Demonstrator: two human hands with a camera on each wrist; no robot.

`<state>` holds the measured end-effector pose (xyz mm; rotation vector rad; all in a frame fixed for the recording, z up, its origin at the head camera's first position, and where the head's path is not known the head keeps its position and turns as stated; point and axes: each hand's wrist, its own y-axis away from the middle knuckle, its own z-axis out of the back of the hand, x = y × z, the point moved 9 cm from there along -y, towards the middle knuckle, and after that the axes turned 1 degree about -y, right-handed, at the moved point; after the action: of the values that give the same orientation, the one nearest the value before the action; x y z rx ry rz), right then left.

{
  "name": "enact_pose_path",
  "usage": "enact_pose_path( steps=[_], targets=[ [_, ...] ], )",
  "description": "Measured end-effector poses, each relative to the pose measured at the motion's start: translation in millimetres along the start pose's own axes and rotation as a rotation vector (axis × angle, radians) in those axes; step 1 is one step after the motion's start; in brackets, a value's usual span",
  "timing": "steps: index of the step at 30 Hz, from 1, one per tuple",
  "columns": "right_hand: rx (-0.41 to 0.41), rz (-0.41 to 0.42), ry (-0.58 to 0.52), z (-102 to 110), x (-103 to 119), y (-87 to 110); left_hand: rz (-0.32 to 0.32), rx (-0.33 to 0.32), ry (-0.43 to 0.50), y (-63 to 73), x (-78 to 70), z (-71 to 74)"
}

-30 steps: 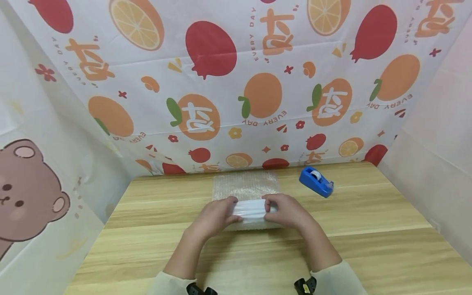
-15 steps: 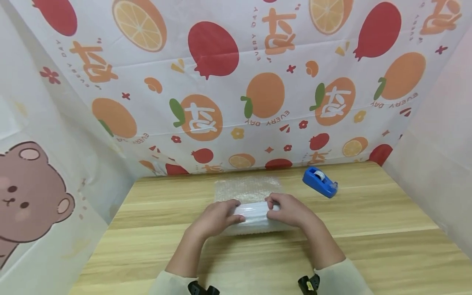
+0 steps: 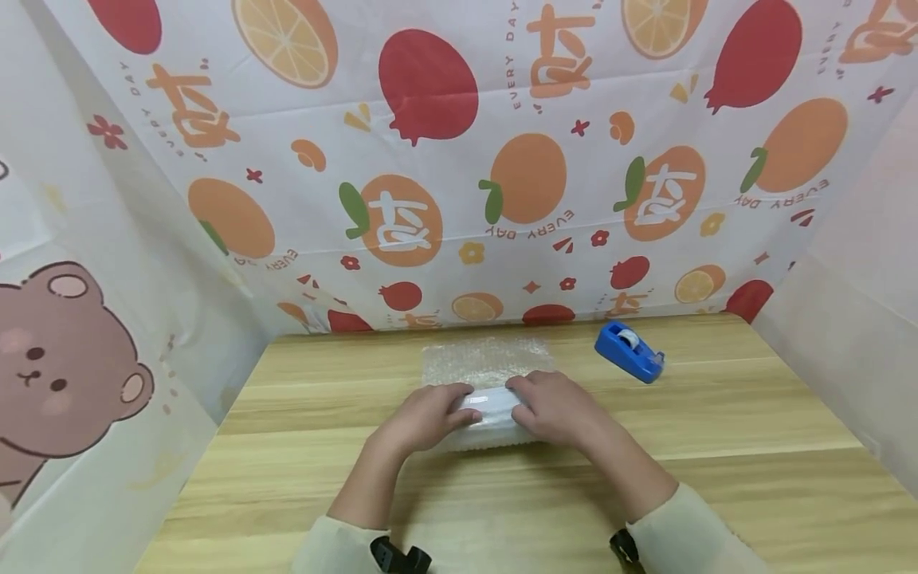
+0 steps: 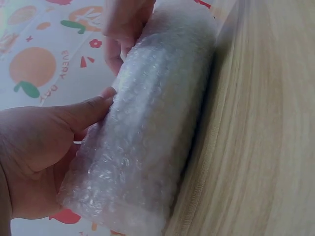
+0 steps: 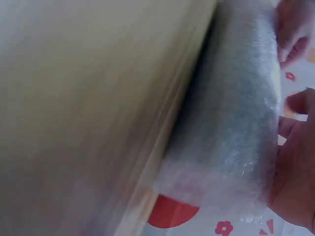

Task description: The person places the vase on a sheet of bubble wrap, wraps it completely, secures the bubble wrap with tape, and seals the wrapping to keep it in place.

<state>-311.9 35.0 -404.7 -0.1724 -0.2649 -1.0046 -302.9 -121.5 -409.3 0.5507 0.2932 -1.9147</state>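
Note:
A smooth, shiny white bundle (image 3: 493, 403) lies on a sheet of bubble wrap (image 3: 488, 360) at mid-table. Clear bubble wrap (image 4: 147, 118) covers its near side in the left wrist view. What is inside is hidden. My left hand (image 3: 425, 416) holds the left end, thumb on the near side and forefinger along the far side. At the right end my right hand (image 3: 555, 406) grips the bundle between thumb and forefinger. The right wrist view is blurred; there the bubble-wrapped side (image 5: 226, 108) runs beside the right hand (image 5: 295, 167).
A blue tape dispenser (image 3: 629, 351) with a roll of tape stands at the back right of the wooden table (image 3: 301, 462). Behind the table hangs a fruit-printed cloth (image 3: 459, 159), and a bear-printed cloth (image 3: 64, 375) hangs on the left.
My right hand's fingers, more tightly curled earlier, now spread wider over the bundle's right end. The left hand keeps its hold. The head view has shifted slightly.

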Motion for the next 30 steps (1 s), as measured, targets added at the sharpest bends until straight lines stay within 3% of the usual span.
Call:
enact_pose_path(
  steps=[8, 15, 24, 27, 30],
  targets=[
    [0.026, 0.051, 0.181, -13, 1, -8.4, 0.018, 0.012, 0.014, 0.4, 2.4, -2.2],
    [0.137, 0.0, 0.081, -20, -12, -22.4, -0.01, 0.013, 0.047, -2.1, 3.0, -1.2],
    [0.218, 0.022, -0.044, -22, -10, -34.1, 0.012, 0.058, 0.104, -8.9, 13.1, 2.3],
    [0.223, 0.002, -0.04, -22, -13, -33.8, 0.019, 0.059, 0.037, -11.0, 6.3, 7.6],
    [0.231, -0.007, -0.043, -22, -15, -32.0, 0.027, 0.017, -0.092, -10.1, -8.6, 14.9]
  ],
)
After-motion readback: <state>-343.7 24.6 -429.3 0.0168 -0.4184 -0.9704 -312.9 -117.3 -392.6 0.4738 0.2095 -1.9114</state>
